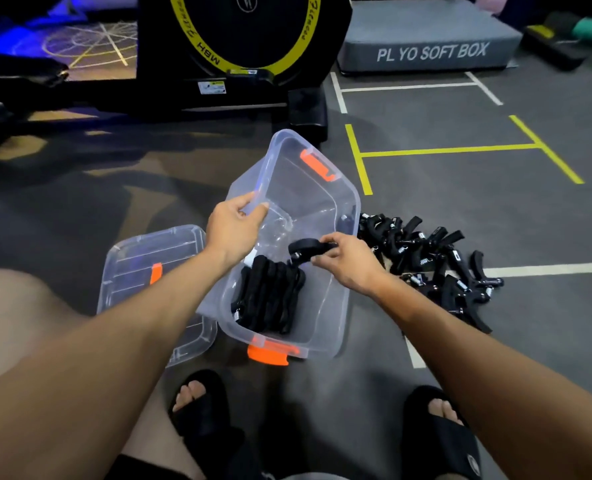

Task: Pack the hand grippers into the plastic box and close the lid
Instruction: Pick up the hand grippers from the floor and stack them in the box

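Clear plastic box with orange latches [308, 202] tilts mid-frame, holding a row of black hand grippers [270, 299]; loose black grippers pile [436, 261] lies right; clear lid [142, 268] lies flat, lower left.

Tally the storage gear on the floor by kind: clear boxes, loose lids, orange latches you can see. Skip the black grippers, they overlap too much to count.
Clear plastic box: 1
Loose lid: 1
Orange latches: 3, far latch and near latch on the box, lid latch
Total: 5

Dark grey floor [460, 216] with white and yellow tape lines — clear plastic box [322, 202] centre, its lid [131, 265] at 9 o'clock, loose hand grippers [436, 265] piled at 3 o'clock, grey plyo box [426, 39] at 1 o'clock.
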